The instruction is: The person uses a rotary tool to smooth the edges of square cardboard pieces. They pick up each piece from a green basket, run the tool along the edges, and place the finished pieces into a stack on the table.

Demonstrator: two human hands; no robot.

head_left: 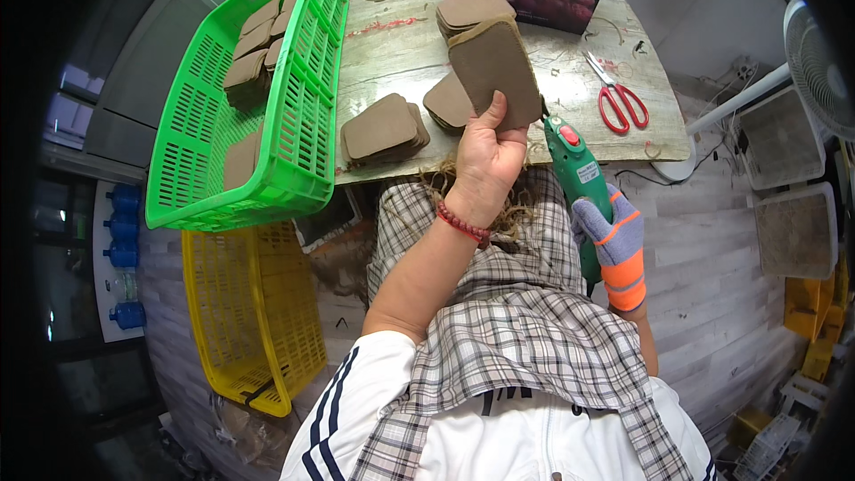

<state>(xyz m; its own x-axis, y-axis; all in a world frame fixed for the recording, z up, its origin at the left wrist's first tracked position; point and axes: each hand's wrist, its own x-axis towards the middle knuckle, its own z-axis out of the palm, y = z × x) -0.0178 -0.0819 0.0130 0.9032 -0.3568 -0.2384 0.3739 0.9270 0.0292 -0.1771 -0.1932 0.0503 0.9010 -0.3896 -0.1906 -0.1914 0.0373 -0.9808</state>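
Far left: a green plastic basket point(294, 138) is propped tilted on the near left edge of the wooden table point(392, 53); brown rounded-rectangular pads point(254, 49) are stacked inside it. Below it, near left, a yellow plastic basket point(254, 321) is seen on the floor.

Centre left on the table: a stack of brown pads point(383, 129) is laid flat near the front edge.

Centre: the left hand point(488, 156), bare, with a red bead bracelet point(463, 223) at the wrist, is raised over the table edge; its fingers are closed around the lower end of a single brown pad point(494, 62), which is held upright. Further pads point(450, 102) lie behind it, and a dark cardboard box point(525, 0) of pads is placed at the far edge.

Centre right: the right hand point(610, 236), in a grey and orange glove, is wrapped around a green handheld power tool point(574, 165) just beside the held pad.

Right: red-handled scissors point(617, 93) are laid on the table.
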